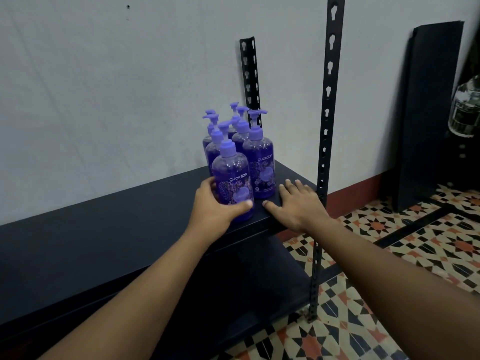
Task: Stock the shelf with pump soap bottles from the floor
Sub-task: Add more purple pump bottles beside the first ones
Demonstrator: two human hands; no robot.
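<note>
Several purple pump soap bottles stand in two rows at the right end of a dark shelf. My left hand wraps around the nearest bottle, which stands upright at the shelf's front edge. Right beside it stands another bottle, with more bottles behind toward the wall. My right hand lies flat and open on the shelf's front right corner, just right of the bottles and holding nothing.
A black perforated upright post rises at the shelf's front right corner, another post at the back. A lower shelf shows beneath. A patterned tile floor lies to the right, with a dark panel leaning on the wall.
</note>
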